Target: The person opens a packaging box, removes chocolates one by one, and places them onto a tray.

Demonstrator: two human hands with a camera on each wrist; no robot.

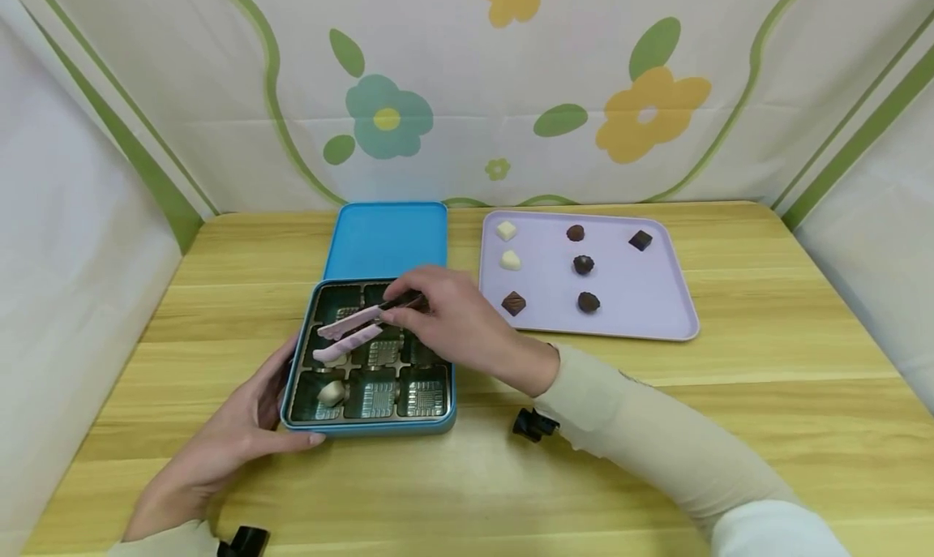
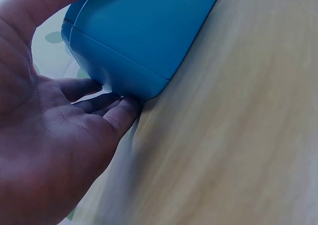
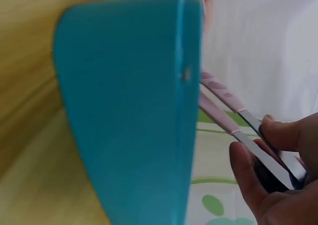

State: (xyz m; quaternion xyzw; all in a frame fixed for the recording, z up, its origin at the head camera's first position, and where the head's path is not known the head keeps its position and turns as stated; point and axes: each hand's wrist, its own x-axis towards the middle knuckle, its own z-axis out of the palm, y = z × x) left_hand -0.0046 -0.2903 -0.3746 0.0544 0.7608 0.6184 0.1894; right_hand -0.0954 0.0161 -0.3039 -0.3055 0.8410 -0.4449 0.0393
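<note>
A blue tin [image 1: 372,429] holds a dark divided insert with several square compartments. My left hand [image 1: 233,429] grips the tin's near left corner, thumb along the front side and fingers against the left side. Between thumb and fingers my right hand [image 1: 467,323] pinches a pair of tongs [image 3: 218,116] with pink tips. The tips hang apart over the left column of compartments. A pale chocolate [image 1: 332,393] lies in the front left compartment. Another pale piece [image 1: 334,362] shows below the tongs in the middle left one, partly hidden. The back compartments are partly covered by the right hand.
Right of the tin lies a lilac tray [image 1: 642,297] with several chocolates: white ones [image 1: 510,260] at left, dark ones [image 1: 583,264] in the middle and right. The tin's blue lid [image 1: 387,237] lies behind the tin. A printed cloth [image 1: 452,79] hangs behind the wooden table [image 1: 766,338].
</note>
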